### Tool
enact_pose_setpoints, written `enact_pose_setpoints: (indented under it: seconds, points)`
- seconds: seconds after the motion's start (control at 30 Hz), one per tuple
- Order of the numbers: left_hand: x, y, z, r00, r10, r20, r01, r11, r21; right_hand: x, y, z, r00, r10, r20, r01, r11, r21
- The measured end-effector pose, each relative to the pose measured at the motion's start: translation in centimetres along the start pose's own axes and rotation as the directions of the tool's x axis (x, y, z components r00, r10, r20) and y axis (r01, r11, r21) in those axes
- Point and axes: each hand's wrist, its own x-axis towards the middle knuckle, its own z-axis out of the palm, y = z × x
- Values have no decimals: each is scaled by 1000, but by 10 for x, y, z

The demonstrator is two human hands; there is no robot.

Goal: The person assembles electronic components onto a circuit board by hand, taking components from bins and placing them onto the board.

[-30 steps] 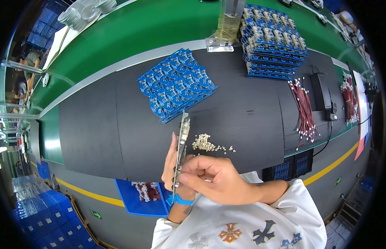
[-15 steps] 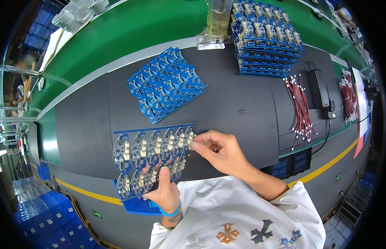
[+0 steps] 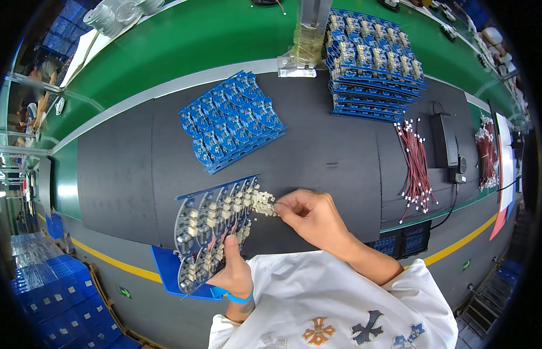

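Head view: the dark mat [image 3: 317,157] is the largest thing at hand, and the work sits right at its near edge, so anything let slip there could fall past the table. Toward the back, well beyond the hands, stands the tall stack of board panels [image 3: 373,67]; its layers do not line up squarely, so a knock might slide the upper ones off. The lower stack [image 3: 233,125] lies nearer, just past the work, and a careless forward swing could catch its components. The held panel [image 3: 213,218], a tilted sheet of linked circuit boards, is raised in front of the person and hangs partly beyond the mat's edge; gripped mainly at its near side, it may flex or twist if pressed at the far end, and any part not well seated could drop out. The right hand [image 3: 313,216] has thumb and forefinger drawn close together beside the loose parts; whether anything is pinched there I cannot tell, and a poor pinch could pick up two or none. The left hand [image 3: 236,274] grasps the panel, thumb on its face. The pile of cream connectors [image 3: 263,205] sits by the panel's right end, where a sideways sweep would probably scatter the tiny pieces
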Motion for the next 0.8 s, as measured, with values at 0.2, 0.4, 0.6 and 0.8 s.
enact_pose_setpoints:
  seconds: [0.2,0.4,0.6,0.8]
  points:
    - [-8,-4,-1,995,22,94,-7,988,-157,0,-14,14,994,98,44,-108,923,370]
    - [2,0,1,959,200,198,-200,980,-22,2,-20,15,964,230,134,-265,862,432]
    - [7,-9,3,986,119,115,-119,993,-12,3,-10,16,994,103,-24,-96,976,197]
    - [9,-19,-11,946,209,246,-261,944,200,9,-26,25,976,168,140,-215,849,483]
